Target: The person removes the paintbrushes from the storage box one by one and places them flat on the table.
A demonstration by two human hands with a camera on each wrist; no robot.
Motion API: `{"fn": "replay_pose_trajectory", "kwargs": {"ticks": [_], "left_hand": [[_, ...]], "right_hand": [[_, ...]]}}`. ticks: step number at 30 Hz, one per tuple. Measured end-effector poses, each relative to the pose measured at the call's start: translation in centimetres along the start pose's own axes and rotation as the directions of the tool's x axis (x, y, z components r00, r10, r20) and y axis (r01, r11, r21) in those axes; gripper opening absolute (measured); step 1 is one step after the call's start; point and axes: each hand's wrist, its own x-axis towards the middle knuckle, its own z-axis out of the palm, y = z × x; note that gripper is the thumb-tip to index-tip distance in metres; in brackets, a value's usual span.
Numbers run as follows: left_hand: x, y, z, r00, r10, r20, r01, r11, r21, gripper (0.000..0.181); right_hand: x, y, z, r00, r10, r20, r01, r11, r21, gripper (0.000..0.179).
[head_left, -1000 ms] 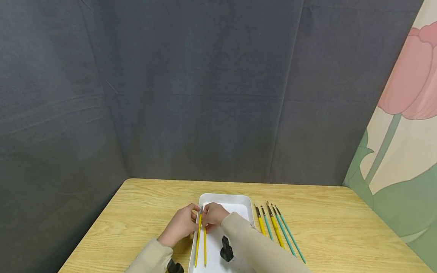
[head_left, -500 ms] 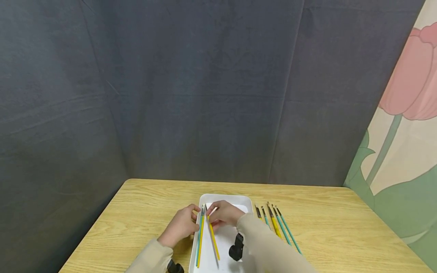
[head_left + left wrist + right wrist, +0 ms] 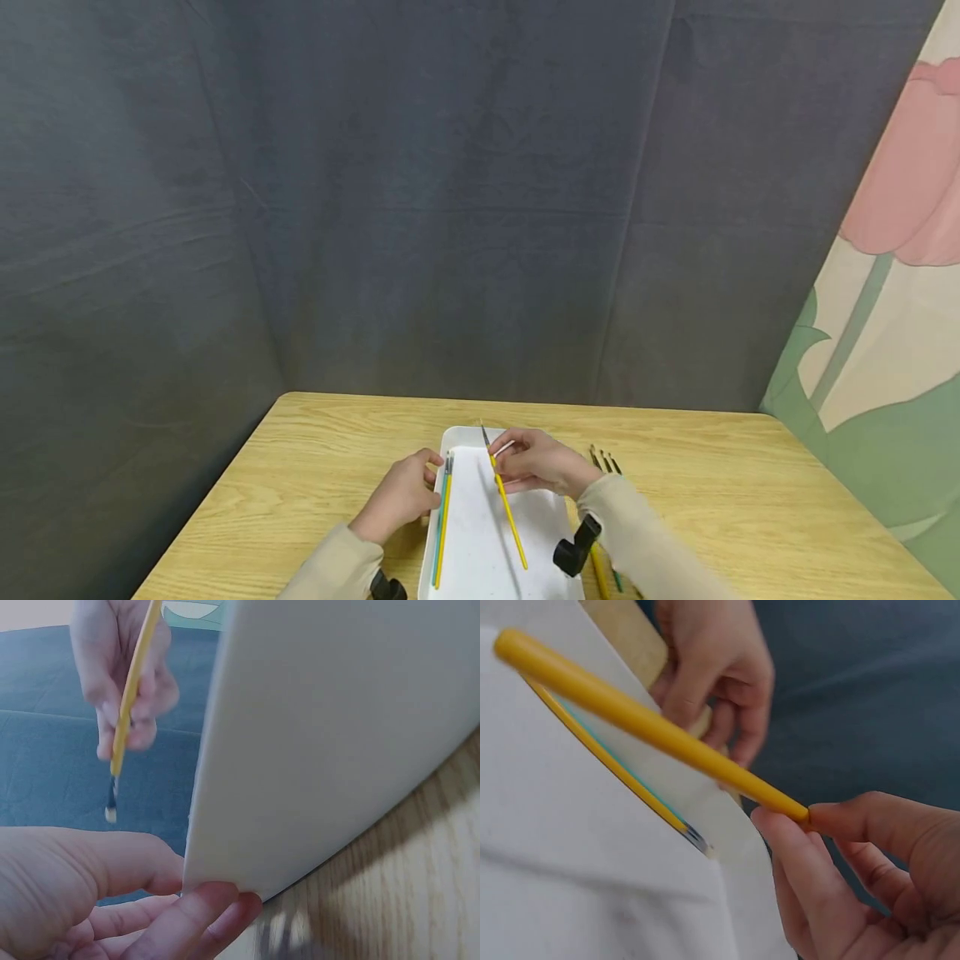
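My right hand [image 3: 543, 461] pinches a yellow paintbrush [image 3: 510, 518] near its ferrule, between thumb and fingers. The brush hangs slanted over the white tray [image 3: 476, 550], bristles pointing away, and casts a shadow on the tray floor. My left hand [image 3: 401, 497] grips the tray's left wall; in the left wrist view its thumb and fingers [image 3: 199, 907] close round the edge. Along that wall inside the tray lie a yellow paintbrush [image 3: 445, 533] and a teal paintbrush [image 3: 634, 766], side by side with their bristle ends together.
Several more paintbrushes [image 3: 597, 571] lie on the wooden table [image 3: 712, 500] right of the tray, partly covered by my right sleeve [image 3: 645, 533]. A dark curtain [image 3: 450, 208] stands behind the table, and a tulip-patterned cloth [image 3: 900, 333] hangs at the right.
My right hand has lifted a yellow paintbrush off the row at the tray's left wall and carried it right. Teal and yellow brushes now show there. My left hand has stayed in place.
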Motion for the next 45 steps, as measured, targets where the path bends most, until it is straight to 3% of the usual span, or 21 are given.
{"fn": "replay_pose_trajectory", "kwargs": {"ticks": [9, 19, 28, 36, 45], "left_hand": [[0.0, -0.1, 0.1, 1.000, 0.000, 0.011, 0.000, 1.000, -0.003, 0.049], [0.0, -0.1, 0.0, 1.000, 0.008, 0.008, -0.008, 1.000, -0.004, 0.050], [-0.1, -0.1, 0.0, 1.000, 0.013, 0.005, -0.013, 1.000, 0.000, 0.051], [-0.1, -0.2, 0.0, 1.000, 0.028, 0.000, -0.028, 1.000, -0.009, 0.050], [-0.1, -0.2, 0.1, 0.999, 0.035, 0.006, -0.035, 0.999, -0.019, 0.051]], "right_hand": [[-3.2, 0.9, -5.6, 0.996, -0.068, 0.051, 0.065, 0.996, 0.063, 0.029], [-7.0, 2.2, -12.3, 0.998, -0.060, -0.025, 0.060, 0.998, 0.025, 0.023], [-8.0, 5.1, -17.2, 0.999, -0.036, 0.019, 0.037, 0.999, -0.015, 0.023], [-7.7, 7.3, -18.9, 0.999, -0.016, 0.029, 0.018, 0.999, -0.038, 0.024], [-7.2, 8.9, -18.6, 0.994, 0.083, -0.074, -0.090, 0.990, -0.104, 0.025]]}}
